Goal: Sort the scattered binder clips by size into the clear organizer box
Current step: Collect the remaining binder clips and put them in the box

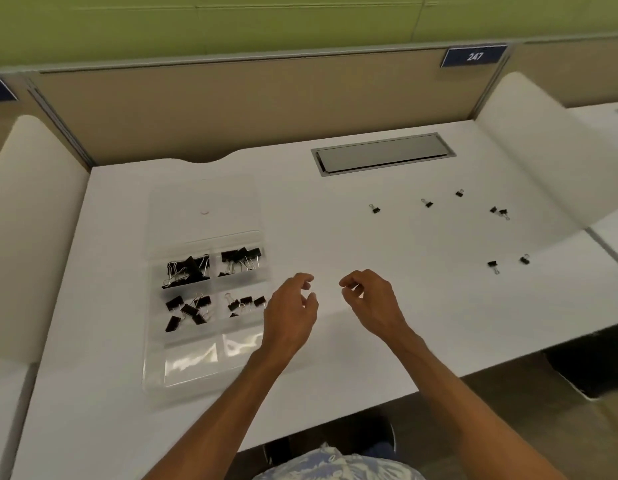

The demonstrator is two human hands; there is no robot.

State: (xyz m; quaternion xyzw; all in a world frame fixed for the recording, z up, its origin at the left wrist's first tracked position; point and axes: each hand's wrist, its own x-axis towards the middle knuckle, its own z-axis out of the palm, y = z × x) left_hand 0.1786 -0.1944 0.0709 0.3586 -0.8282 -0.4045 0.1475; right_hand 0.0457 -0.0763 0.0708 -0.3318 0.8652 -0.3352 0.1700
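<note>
The clear organizer box (pixel 155 375) lies on the white desk at the left, lid folded back behind it. Four of its compartments hold black binder clips: the biggest clips (pixel 188 270) at back left, large ones (pixel 241 258) at back right, medium ones (pixel 188 311) at middle left, small ones (pixel 247 303) at middle right. The two nearest compartments hold none. Several small clips (pixel 375 208) lie scattered at the right. My left hand (pixel 292 313) hovers beside the box's right edge, fingers apart, holding nothing. My right hand (pixel 369 301) hangs close by, fingers loosely curled, empty.
A grey cable hatch (pixel 383 157) is set into the desk at the back. Beige partition panels (pixel 231 112) wall the desk behind, and white curved dividers (pixel 34 216) stand at both sides. A blue number plate (pixel 473 56) sits on the partition.
</note>
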